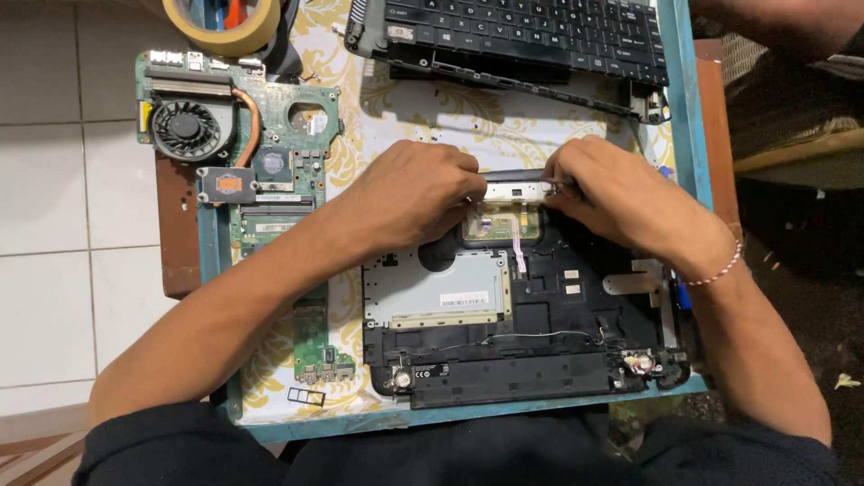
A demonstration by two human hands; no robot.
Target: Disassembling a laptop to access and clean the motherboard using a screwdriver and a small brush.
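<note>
Two hands worked over an opened black laptop base lying on the patterned tabletop, nearest the person. The left hand and the right hand both pinched the ends of a narrow silver metal strip at the base's far edge, just above a small green board and its thin ribbon cable. The strip looked light, stiff and thin (likely easy to bend), best gripped at its ends; the cable seemed fragile. The base's shallow tray held a silver plate. Farther left lay a green motherboard with its fan; beyond, a tape roll and a detached keyboard.
</note>
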